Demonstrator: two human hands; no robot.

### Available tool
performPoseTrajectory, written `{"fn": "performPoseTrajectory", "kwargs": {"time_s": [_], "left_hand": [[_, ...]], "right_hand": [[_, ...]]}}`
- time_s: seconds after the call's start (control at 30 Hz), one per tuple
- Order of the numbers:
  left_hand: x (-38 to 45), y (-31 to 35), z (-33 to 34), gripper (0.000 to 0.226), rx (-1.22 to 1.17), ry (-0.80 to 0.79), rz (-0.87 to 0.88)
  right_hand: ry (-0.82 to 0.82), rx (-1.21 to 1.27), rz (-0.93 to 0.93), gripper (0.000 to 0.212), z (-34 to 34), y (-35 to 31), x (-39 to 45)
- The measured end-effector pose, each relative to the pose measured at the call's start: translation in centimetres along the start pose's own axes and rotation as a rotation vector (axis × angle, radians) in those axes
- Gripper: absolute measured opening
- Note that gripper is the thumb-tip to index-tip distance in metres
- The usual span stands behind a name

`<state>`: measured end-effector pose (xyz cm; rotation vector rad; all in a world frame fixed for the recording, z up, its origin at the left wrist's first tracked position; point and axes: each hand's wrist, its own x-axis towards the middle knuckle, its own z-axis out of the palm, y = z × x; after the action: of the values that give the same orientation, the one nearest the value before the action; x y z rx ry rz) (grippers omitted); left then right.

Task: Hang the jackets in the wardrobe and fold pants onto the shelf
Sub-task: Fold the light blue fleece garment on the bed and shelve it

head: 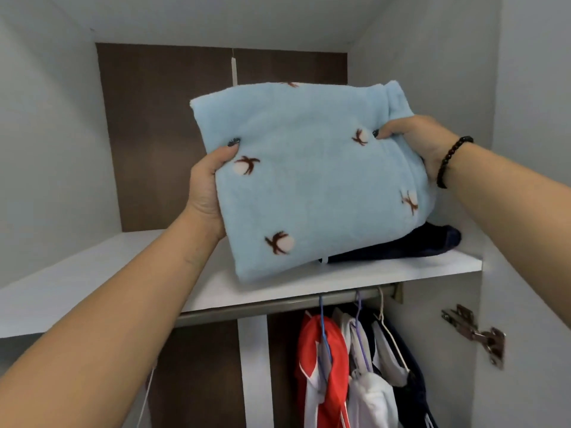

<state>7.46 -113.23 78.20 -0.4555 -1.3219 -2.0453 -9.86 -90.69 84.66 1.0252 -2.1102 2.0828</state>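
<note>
Folded light-blue fleece pants [312, 177], no readable label, gripped at opposite edges between left hand [207, 186] and right hand [414, 143], thumbs on top, above the white shelf [123, 273].

Two hands are up at the wardrobe, a left hand [206, 193] and a right hand [415, 140], with one beaded bracelet [449, 160]. One white shelf [92, 273] carries two folded garments: one light blue fleece pair of pants [309, 180] and one dark navy piece [401, 245]. One rail [247, 307] holds three hangers with three jackets: red [321, 359], white [370, 393] and navy [411, 393]. One door hinge [475, 333] shows.
</note>
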Motion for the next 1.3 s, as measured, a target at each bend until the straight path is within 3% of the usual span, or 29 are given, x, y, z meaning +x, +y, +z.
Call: {"fn": "performPoseTrajectory", "kwargs": {"time_s": [0.27,0.47,0.6,0.77,0.83,0.87,0.93,1.0,1.07,1.17,1.3], "left_hand": [[6.9,-7.9,2.4,0.030,0.046,0.059,-0.171],[9.0,-11.3,2.5,0.024,0.307,0.276,-0.269],[8.2,-11.8,2.5,0.030,0.536,0.257,-0.402],[9.0,-9.7,3.1,0.015,0.772,0.309,-0.492],[10.7,-8.1,3.5,0.048,1.012,0.352,-0.438],[11.6,-7.4,4.1,0.066,1.172,0.386,-0.387],[12.9,-7.3,5.6,0.070,1.452,0.345,-0.279],[13.7,-9.0,6.9,0.051,1.677,0.153,-0.238],[14.0,-11.9,6.6,0.047,1.894,-0.049,-0.298],[14.8,-15.0,4.1,0.053,1.965,-0.201,-0.475],[15.5,-15.6,2.6,0.054,1.937,-0.154,-0.516]], "right_hand": [[0.199,-0.390,0.086,0.044,-4.7,3.6,5.6],[0.064,-0.894,0.091,0.025,-4.1,7.0,8.6],[-0.072,-1.086,0.138,0.035,-3.0,8.6,9.5],[-0.182,-1.330,0.153,0.020,-2.3,7.4,10.0],[-0.069,-1.474,0.017,0.037,-1.2,7.1,10.8],[0.022,-1.496,-0.072,0.043,-0.5,7.2,11.1],[0.081,-1.428,-0.205,0.050,1.1,7.4,11.8],[-0.096,-1.333,-0.194,0.040,1.8,7.9,12.3],[-0.287,-1.284,-0.105,0.040,1.5,8.8,12.1],[-0.506,-1.224,-0.062,0.049,0.8,11.1,12.1],[-0.588,-1.059,0.020,0.053,1.2,13.3,14.5]]}}
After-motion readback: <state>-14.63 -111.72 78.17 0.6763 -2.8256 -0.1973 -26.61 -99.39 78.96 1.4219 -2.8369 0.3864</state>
